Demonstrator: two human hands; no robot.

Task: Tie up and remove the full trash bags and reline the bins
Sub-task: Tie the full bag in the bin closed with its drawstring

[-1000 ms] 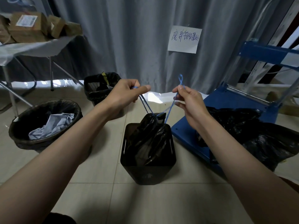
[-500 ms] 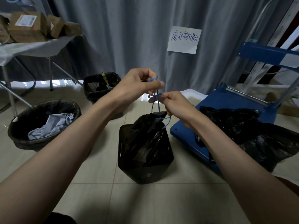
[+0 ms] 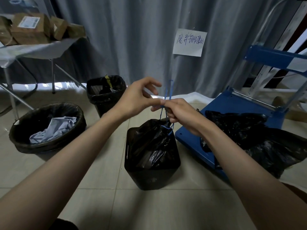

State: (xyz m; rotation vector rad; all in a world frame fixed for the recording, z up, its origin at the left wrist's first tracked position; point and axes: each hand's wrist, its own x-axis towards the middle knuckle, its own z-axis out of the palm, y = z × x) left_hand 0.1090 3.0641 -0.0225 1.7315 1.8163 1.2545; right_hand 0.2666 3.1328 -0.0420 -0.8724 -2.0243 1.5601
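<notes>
A black square bin [image 3: 149, 180] stands on the tiled floor in front of me. Its full black trash bag [image 3: 152, 141] is gathered at the top. A blue drawstring [image 3: 169, 88] rises from the bag's neck and sticks up as a loop. My right hand [image 3: 179, 112] pinches the drawstring just under that loop, above the bag. My left hand [image 3: 139, 97] hovers to its left, fingers spread and loosely curved. Its thumb tip touches the string where the right fingertips hold it.
A round black-lined bin [image 3: 20, 130] with crumpled pale paper sits at the left. A smaller lined bin [image 3: 106, 100] stands behind. A blue cart [image 3: 232, 105] at the right carries black bags [image 3: 265, 143]. A folding table [image 3: 33, 48] with boxes is at the back left.
My hands came together from apart. The left hand has let go of the string and spread its fingers; the right hand now holds the loop upright above the bag.
</notes>
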